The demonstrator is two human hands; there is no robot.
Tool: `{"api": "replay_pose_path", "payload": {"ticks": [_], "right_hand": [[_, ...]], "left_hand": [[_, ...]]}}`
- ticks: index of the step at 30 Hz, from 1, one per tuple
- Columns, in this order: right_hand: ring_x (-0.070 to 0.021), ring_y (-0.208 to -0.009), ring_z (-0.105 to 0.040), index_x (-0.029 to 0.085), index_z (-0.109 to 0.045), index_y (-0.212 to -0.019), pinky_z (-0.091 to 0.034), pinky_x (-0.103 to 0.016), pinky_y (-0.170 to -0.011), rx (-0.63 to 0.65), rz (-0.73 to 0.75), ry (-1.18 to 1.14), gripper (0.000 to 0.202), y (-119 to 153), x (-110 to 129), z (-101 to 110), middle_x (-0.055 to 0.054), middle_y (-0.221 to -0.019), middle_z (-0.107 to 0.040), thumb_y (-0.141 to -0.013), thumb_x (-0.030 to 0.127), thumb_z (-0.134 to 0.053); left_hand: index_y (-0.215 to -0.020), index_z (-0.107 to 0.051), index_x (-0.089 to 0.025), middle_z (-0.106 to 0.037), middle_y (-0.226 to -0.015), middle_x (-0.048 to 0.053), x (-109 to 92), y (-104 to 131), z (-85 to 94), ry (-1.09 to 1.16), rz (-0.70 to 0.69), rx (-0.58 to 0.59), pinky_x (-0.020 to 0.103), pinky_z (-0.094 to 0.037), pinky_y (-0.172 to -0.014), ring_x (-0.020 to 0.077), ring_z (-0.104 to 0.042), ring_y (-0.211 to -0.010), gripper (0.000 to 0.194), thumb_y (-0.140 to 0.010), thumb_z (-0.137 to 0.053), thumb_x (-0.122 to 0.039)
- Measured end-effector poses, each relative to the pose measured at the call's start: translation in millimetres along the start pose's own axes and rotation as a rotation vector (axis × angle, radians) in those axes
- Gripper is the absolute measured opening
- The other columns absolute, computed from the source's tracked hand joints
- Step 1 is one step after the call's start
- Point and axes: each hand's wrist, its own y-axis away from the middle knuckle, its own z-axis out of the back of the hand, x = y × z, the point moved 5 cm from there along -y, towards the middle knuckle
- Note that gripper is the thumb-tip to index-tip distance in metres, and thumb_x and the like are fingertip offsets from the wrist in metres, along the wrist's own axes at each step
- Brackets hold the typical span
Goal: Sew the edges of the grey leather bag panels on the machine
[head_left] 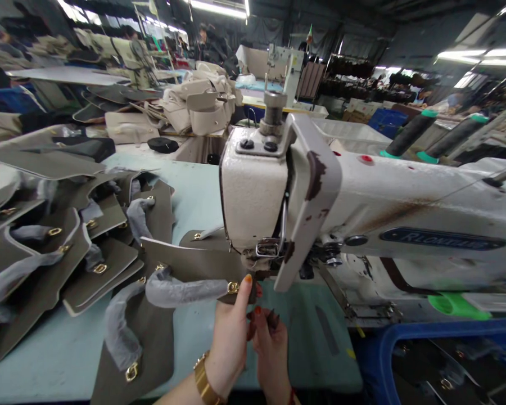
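Note:
My left hand (231, 332), with a gold watch at the wrist, pinches the right end of a grey-brown bag panel (189, 260) below the sewing head. That panel carries a plastic-wrapped handle (189, 289) with gold buckles. Right beside it, my right hand (271, 349) has its thumb and fingers pressed together near the panel's end; what they hold, perhaps a small dark piece, is too small to make out. The white sewing machine (255, 191) stands over the panel's right end, its needle area partly hidden.
Similar panels with wrapped handles (25, 275) are heaped on the pale green table (194, 349) at left. A blue basket (382, 360) of dark pieces stands at lower right. Beige bag parts (202, 101) are piled behind. Thread cones (411, 133) rise behind the machine arm.

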Motion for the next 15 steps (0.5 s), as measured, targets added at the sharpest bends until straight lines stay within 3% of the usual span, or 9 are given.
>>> {"api": "replay_pose_path", "payload": {"ticks": [5,8,12,15], "right_hand": [[-0.0093,-0.041,-0.040,0.017,-0.056,-0.058,-0.032,-0.021,-0.041,-0.015,-0.028,0.007,0.046,1,1,1,0.002,-0.047,-0.050,-0.077,0.058,-0.062],[-0.0085,-0.041,-0.036,0.017,-0.053,-0.057,-0.028,-0.022,-0.041,-0.002,-0.055,0.001,0.047,2,-2,1,0.003,-0.047,-0.046,-0.079,0.058,-0.059],[-0.0064,-0.040,-0.026,0.018,-0.049,-0.055,-0.019,-0.021,-0.041,0.012,-0.084,-0.056,0.048,2,-10,2,0.006,-0.044,-0.037,-0.081,0.056,-0.060],[-0.0049,-0.040,-0.022,0.016,-0.053,-0.059,-0.015,-0.021,-0.041,0.024,-0.114,-0.112,0.046,0,-15,2,0.006,-0.044,-0.040,-0.081,0.056,-0.061]], "left_hand": [[-0.078,-0.057,-0.018,-0.058,-0.068,0.000,8,3,-3.0,-0.035,0.084,0.106,0.020,-0.033,-0.041,0.0118,-0.048,-0.053,0.038,-0.076,-0.065,-0.055],[-0.072,-0.058,-0.018,-0.056,-0.062,0.001,9,3,1.8,-0.149,0.077,0.253,0.023,-0.036,-0.045,0.0133,-0.047,-0.054,0.041,-0.080,-0.057,-0.059],[-0.065,-0.064,-0.019,-0.064,-0.064,0.005,1,9,30.1,-0.391,0.012,0.531,0.027,-0.046,-0.061,0.0186,-0.057,-0.063,0.050,-0.077,-0.055,-0.067],[-0.064,-0.066,-0.020,-0.064,-0.056,0.005,-27,15,61.5,-0.695,0.084,0.718,0.025,-0.041,-0.047,0.0159,-0.054,-0.047,0.049,-0.080,-0.052,-0.064]]}}
